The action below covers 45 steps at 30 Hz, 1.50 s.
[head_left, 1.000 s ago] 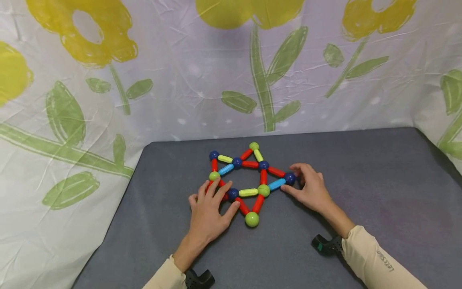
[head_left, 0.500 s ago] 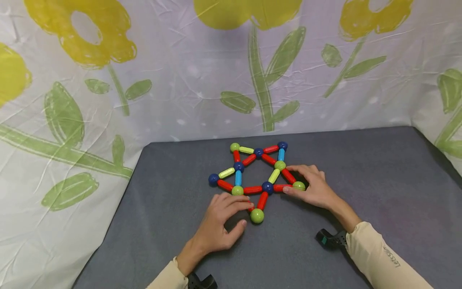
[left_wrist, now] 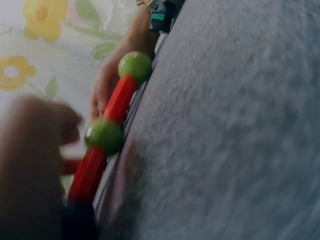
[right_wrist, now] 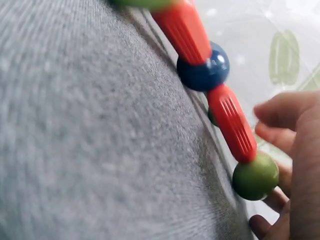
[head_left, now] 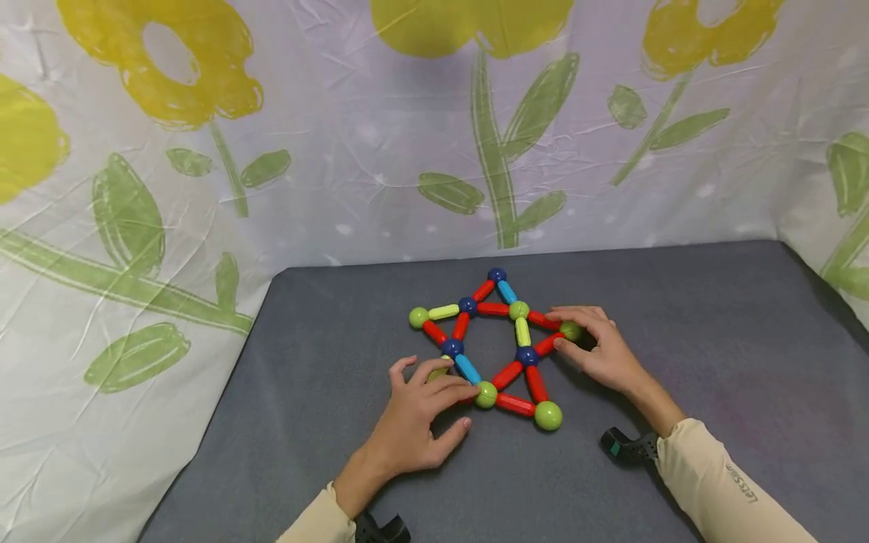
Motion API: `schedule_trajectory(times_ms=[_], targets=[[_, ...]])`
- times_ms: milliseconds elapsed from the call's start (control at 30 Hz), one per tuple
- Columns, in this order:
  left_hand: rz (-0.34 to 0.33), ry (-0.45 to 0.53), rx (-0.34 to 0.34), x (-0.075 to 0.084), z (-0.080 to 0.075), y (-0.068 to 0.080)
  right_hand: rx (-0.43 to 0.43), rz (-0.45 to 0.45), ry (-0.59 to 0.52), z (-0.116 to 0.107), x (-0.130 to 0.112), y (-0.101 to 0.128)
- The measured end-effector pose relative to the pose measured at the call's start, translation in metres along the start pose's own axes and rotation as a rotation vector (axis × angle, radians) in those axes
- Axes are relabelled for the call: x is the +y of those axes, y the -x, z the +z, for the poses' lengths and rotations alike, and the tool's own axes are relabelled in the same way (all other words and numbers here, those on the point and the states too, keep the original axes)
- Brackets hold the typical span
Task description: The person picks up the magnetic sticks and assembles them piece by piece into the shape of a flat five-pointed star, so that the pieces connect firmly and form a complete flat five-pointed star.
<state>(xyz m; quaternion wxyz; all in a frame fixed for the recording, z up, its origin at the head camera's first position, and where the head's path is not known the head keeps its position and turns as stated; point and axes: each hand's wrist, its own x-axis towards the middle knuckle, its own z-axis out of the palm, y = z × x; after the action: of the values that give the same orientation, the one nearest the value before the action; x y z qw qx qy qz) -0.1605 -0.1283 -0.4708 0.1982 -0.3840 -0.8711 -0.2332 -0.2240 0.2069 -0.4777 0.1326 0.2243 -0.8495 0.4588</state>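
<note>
A flat six-pointed star [head_left: 502,309] of magnetic sticks and balls lies on the dark table in the head view. Its sticks are red, yellow-green and light blue; its balls are green and navy. My left hand [head_left: 414,422] reaches over the lower-left point with fingers loosely spread, covering that tip; a fingertip is right at a green ball [head_left: 486,394]. At the right point, the thumb and fingers of my right hand [head_left: 604,351] lie loosely either side of a green ball [head_left: 572,330]. In the right wrist view, a gap shows between the thumb and a red stick [right_wrist: 232,122].
The dark grey table [head_left: 733,362] has its back edge just beyond the star. Behind and to the left hangs a white cloth [head_left: 339,136] printed with yellow flowers. Black wrist cameras [head_left: 627,446] sit low on both wrists.
The star has turned counterclockwise on the table, its points passing along between my hands. My left hand has drawn back slightly, and my right hand has shifted a little to the right.
</note>
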Motion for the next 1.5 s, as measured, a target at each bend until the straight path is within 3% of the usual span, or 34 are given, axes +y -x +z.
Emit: schedule_trajectory(times_ms=[67,133,200,267,333,400,500,567,833,1500], targets=[[0.058,0.097,0.071,0.000,0.000,0.000,0.001,-0.025,-0.004,0.002,0.001,0.001],[0.044,0.168,0.169,-0.002,0.001,-0.001,-0.005,-0.052,0.003,0.003,0.001,0.002],[-0.038,0.204,0.257,-0.005,0.002,-0.003,-0.017,-0.082,0.017,0.006,0.000,0.002],[-0.158,0.221,0.286,-0.008,0.004,-0.004,-0.030,-0.115,0.029,0.009,-0.002,0.002],[-0.260,0.218,0.245,-0.009,0.005,-0.004,-0.045,-0.149,0.037,0.011,-0.005,0.002],[-0.307,0.198,0.163,-0.010,0.006,-0.003,-0.056,-0.181,0.044,0.014,-0.008,0.002],[-0.312,0.179,0.058,-0.010,0.007,-0.002,-0.063,-0.216,0.055,0.017,-0.012,0.002],[-0.301,0.177,0.029,-0.010,0.008,-0.002,-0.068,-0.228,0.049,0.019,-0.014,0.003],[-0.306,0.260,0.108,-0.011,0.010,-0.001,-0.127,-0.275,0.044,0.029,-0.022,0.007],[-0.346,0.273,0.130,-0.010,0.009,0.000,-0.112,-0.311,0.051,0.032,-0.023,0.006]])
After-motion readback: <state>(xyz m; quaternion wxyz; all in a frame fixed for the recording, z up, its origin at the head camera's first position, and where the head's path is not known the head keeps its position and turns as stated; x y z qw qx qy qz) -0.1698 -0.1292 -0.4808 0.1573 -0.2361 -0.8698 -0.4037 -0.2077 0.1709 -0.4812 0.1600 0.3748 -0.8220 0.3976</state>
